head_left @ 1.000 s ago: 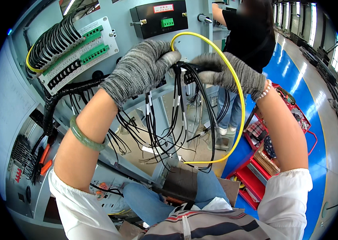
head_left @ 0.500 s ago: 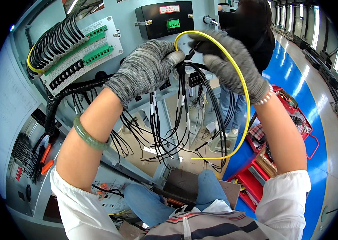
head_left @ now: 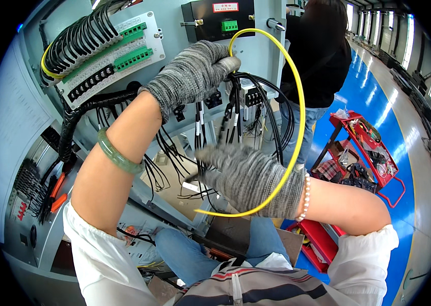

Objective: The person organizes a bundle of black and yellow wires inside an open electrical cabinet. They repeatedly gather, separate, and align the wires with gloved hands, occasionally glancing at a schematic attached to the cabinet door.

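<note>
My left hand (head_left: 195,76), in a grey knitted glove, is closed at the top of a bundle of black wires (head_left: 236,97). From its fingertips a yellow wire (head_left: 301,102) arcs over and down to the right, its free end below my right hand. My gloved right hand (head_left: 256,178) is lower, in front of the hanging wires, fingers drawn together and blurred. A dark strip (head_left: 221,127) runs down from the bundle toward these fingers, and a black tip (head_left: 191,178) sticks out past them. The yellow wire passes in front of the right wrist.
A terminal board (head_left: 108,64) with green and black blocks sits on the grey panel at upper left. Beside it is a black box (head_left: 218,20). A person in black (head_left: 320,56) stands beyond the panel. A red tool cart (head_left: 363,143) stands at right. Orange-handled tools (head_left: 58,196) lie at lower left.
My right hand has dropped from beside my left hand down and to the left. The yellow wire's free end has swung left. My left hand stays at the bundle.
</note>
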{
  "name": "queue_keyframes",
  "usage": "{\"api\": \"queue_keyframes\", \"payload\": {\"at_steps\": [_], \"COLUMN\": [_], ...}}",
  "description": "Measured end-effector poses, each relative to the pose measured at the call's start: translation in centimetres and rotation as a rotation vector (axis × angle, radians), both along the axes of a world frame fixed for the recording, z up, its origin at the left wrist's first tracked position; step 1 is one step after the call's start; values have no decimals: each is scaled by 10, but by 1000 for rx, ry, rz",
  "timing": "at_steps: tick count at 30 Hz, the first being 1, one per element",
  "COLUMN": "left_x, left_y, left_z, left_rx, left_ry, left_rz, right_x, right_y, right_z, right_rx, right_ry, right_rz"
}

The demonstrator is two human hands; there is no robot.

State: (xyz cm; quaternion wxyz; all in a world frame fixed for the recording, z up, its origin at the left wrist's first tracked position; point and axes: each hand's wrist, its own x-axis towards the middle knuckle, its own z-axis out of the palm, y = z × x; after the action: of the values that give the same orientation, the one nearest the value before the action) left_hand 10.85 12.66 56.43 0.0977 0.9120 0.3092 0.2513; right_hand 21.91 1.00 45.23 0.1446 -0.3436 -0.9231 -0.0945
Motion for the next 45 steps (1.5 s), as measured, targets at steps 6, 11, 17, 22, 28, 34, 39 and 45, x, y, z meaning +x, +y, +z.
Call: {"api": "queue_keyframes", "payload": {"at_steps": [6,11,17,22,28,34,39,45], "left_x": [0,-2,-1,-1,-2,-1,-1,0], "left_y": [12,4,10,6,11,4,0,2], "left_z": [-5,0,-4,1,-6,-1,1,2], "left_rx": [-51,23,65,-21,36,-41,68,4], "left_ry": [-44,87,-9,15,-26,19,81,100], "left_rz": [-46,23,-52,-55,-45,-25,17,37], "right_x": [36,71,81,60,47,30,40,64], "right_y": [-28,-18,40,63,63,62,68,46], "right_z": [24,41,5,13,23,33,20,15], "right_rx": [-135,-4,-305,-495,-637,-755,-640,-7], "right_ry": [440,1042,887,1032,1104,1226,1124,764], "right_rz": [79,-299,-177,-96,-130,-171,-72,-335]}}
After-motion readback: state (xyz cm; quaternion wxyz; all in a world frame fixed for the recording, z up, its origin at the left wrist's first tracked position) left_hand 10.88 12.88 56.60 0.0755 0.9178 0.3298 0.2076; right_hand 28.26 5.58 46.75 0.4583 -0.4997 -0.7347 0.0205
